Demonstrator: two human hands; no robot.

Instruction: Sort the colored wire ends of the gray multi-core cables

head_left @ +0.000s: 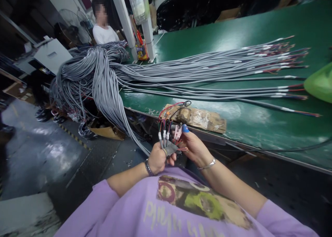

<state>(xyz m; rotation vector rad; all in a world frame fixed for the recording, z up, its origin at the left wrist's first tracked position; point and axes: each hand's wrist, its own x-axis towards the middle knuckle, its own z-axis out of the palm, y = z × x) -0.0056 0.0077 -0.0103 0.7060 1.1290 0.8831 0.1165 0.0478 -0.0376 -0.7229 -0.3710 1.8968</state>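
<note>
My left hand (159, 158) is closed around a few grey cables (164, 138) with white bands near their ends. Thin coloured wires (164, 124) fan upward from those bands. A grey cover sits on my left thumb, and bare copper-tipped wires (183, 149) stick out to its right. Just beside it, my right hand (193, 147) is closed, its fingertips drawn together near the wires. A blue cover is on one right fingertip, and a pinkish piece (177, 132) shows at the others; whatever they pinch is hidden. The grey cables trail off left of my left hand.
A worn wooden block (199, 117) with red and black leads lies at the bench edge. Long grey cables (197, 66) stretch over the green bench (259, 126), heaped at its left end. A white post (150, 29) rises from the bench. Another person (103, 33) is behind the heap. A green bag (320, 83) lies right.
</note>
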